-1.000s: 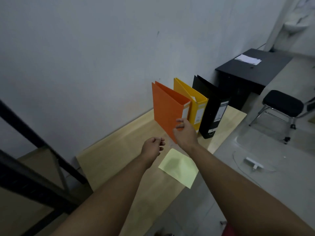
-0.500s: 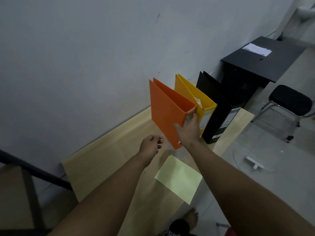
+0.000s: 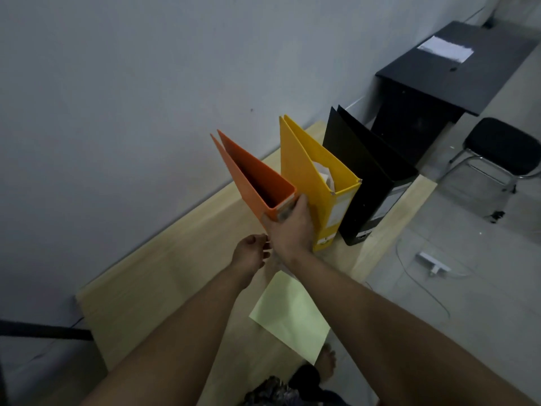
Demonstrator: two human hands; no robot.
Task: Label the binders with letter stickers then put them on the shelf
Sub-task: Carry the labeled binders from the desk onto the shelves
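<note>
Three binders stand upright in a row on the wooden table [image 3: 164, 282]: an orange binder [image 3: 248, 174], a yellow binder [image 3: 310, 171] and a black binder [image 3: 369, 168]. My right hand [image 3: 292, 227] grips the spine of the orange binder, thumb on its left side and fingers between it and the yellow one. My left hand [image 3: 251, 252] hovers just below and left of it, fingers loosely curled, fingertips together; anything between them is too small to tell. A pale yellow sheet [image 3: 289, 315] lies flat near the table's front edge.
A grey wall runs close behind the binders. A black desk [image 3: 456, 68] with a white paper on it stands at the right, a black chair [image 3: 503, 148] in front of it. A white power strip [image 3: 433, 262] and cable lie on the floor. A dark shelf bar [image 3: 44, 331] shows at the left.
My right hand has slid up the orange binder's spine and closed round its top. The view has tilted down and to the right, and the shelf frame has nearly left the picture.
</note>
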